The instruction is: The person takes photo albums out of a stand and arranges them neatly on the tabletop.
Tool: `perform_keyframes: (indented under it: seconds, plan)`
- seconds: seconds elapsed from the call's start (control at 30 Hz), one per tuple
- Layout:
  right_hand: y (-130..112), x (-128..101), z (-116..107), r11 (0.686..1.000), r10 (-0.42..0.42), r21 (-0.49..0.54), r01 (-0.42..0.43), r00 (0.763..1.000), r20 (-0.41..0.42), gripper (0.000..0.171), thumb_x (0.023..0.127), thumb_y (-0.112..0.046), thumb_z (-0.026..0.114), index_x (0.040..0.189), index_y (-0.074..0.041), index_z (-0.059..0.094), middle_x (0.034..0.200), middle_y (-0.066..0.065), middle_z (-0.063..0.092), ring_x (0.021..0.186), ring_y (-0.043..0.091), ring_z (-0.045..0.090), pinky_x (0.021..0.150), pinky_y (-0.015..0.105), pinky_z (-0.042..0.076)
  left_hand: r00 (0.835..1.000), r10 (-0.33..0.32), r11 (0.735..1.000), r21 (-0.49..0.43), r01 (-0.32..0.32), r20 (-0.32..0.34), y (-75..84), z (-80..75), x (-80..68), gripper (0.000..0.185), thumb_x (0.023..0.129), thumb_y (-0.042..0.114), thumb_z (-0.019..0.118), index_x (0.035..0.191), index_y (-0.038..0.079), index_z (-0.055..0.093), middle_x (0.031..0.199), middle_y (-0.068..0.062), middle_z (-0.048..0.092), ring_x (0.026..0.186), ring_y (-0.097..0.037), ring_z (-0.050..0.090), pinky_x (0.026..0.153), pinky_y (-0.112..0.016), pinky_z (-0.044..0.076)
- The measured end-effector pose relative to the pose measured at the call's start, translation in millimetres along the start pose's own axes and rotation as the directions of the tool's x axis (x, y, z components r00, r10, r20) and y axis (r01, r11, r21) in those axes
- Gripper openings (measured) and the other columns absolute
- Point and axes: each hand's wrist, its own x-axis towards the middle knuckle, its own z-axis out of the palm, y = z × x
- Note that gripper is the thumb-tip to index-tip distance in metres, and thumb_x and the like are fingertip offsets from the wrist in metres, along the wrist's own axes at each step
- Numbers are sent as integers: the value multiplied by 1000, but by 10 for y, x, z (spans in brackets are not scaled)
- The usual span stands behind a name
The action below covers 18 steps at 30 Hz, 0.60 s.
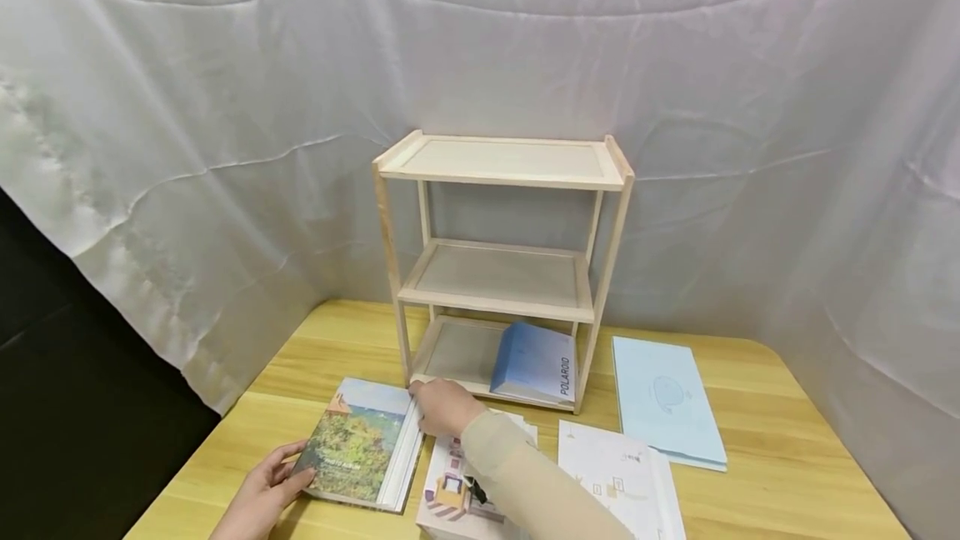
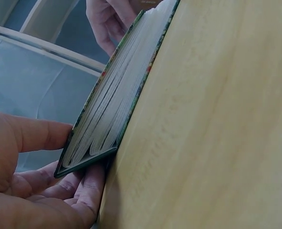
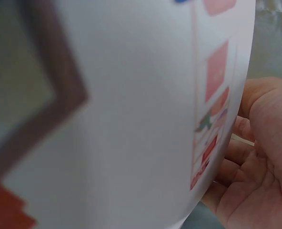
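Note:
A thick book with a green landscape cover [image 1: 352,440] lies on the wooden table [image 1: 787,457] in front of a three-tier wooden shelf [image 1: 502,273]. My left hand [image 1: 279,475] grips its near left corner; the left wrist view shows the thumb beside the cover and the fingers [image 2: 86,188] under the book [image 2: 117,105]. My right hand [image 1: 433,407] holds the book's far right corner, by the shelf's bottom tier. In the right wrist view the right hand [image 3: 257,162] sits beside a blurred white illustrated cover [image 3: 131,119].
A blue book marked POLAROID [image 1: 536,361] leans inside the shelf's bottom tier. A white illustrated book [image 1: 450,490] lies under my right forearm, another white book [image 1: 618,477] to its right, and a pale blue book [image 1: 663,411] beyond. A white sheet hangs behind.

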Motion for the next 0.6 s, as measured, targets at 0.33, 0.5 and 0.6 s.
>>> perform_keyframes:
  seconds: [0.33,0.5,0.6]
  plan:
    - [3,12,5,1000,-2,10,2,1000,10,56,100,-15,74,154,-15,58,110,5,80,77,11,64,70,24,49,1000,9,1000,5,-9,-10,-3,7,-23,66,109,22,66,158,-10,37,147,-38,57,128,-45,64,99,-54,61]
    - [5,17,2,1000,-7,9,6,1000,16,56,100,-16,75,154,-15,57,117,6,79,85,13,69,73,24,52,1000,4,999,-43,-5,-20,-5,19,-17,63,109,15,64,159,-10,36,146,-37,57,121,-34,67,99,-51,61]
    - [7,14,-5,1000,-3,13,3,1000,23,57,100,-17,75,154,-15,57,124,7,78,91,14,71,75,24,53,1000,-1,997,-73,0,-18,-2,27,-16,63,108,13,64,159,-10,35,149,-38,54,123,-34,66,99,-50,61]
